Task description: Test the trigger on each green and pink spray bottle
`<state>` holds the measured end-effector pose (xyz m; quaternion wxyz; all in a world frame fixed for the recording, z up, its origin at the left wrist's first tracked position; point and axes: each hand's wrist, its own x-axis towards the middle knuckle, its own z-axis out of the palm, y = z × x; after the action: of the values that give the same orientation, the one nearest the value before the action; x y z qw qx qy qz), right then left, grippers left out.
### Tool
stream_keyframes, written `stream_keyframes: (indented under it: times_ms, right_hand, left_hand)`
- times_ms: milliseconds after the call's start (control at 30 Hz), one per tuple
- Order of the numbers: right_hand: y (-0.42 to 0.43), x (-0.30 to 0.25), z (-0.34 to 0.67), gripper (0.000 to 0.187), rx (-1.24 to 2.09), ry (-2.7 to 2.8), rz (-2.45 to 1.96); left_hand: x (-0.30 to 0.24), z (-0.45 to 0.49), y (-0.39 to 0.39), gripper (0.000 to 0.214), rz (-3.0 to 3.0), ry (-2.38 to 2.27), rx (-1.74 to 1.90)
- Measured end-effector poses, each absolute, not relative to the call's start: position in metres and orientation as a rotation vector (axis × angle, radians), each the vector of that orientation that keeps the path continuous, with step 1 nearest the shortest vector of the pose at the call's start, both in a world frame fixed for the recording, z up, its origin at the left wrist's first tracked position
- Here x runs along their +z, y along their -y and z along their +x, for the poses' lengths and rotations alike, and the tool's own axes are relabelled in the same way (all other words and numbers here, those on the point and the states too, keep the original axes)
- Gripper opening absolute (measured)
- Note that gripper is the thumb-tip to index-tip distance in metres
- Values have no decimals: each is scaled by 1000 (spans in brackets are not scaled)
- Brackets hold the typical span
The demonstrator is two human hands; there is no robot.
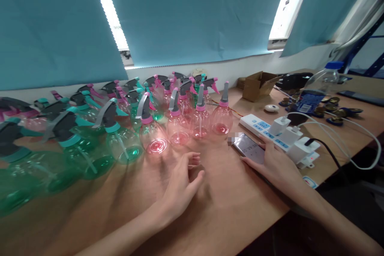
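Blinds: blue-green, hanging up behind the power strip, cropped along the top.
Table: brown, running under the strip and out of sight to its left.
Spray bottles: a big crowd left of the strip, pink-collared ones closest to it! Back rows vanish behind front ones, so no sure count; the leftmost green ones blur and get cut off.
Left hand: left of the strip, nearer the viewer; fingers loosely curled, thumb well apart, nothing visible in it.
Right hand: just on the strip's near side, thumb and fingers pinching the phone; fingertips partly hidden.
Drink bottle: beyond the strip, to its right, blue cap on.
Cardboard box: behind the strip, flaps up, inside unseen.
Phone: just left of the strip, digits inverted, a pixelated patch at its far end. Lifted or resting? Cannot tell.
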<state>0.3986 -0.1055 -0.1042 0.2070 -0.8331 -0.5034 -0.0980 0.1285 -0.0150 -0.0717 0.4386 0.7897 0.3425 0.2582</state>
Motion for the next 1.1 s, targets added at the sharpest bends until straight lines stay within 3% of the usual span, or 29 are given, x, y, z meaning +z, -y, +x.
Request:
stream_keyframes:
  times_ms: [367, 533, 867, 1100]
  right_hand:
    - [105, -103, 383, 85, -475, 1539, -2152]
    - [95, -85, 335, 66, -520, 1637, -1889]
    - [55, -50, 181, 28, 143, 2161, -1341]
    - [23, -52, 69, 23, 483, 2326, -975]
  left_hand:
    - [-72, 120, 16, 29, 1929, -843, 675]
    - [-63, 93, 21, 29, 1959, -900, 698]
    - [-45, -28, 47, 25, 2019, -1151, 889]
    - [-40, -140, 61, 24, 1686, -1493, 1196]
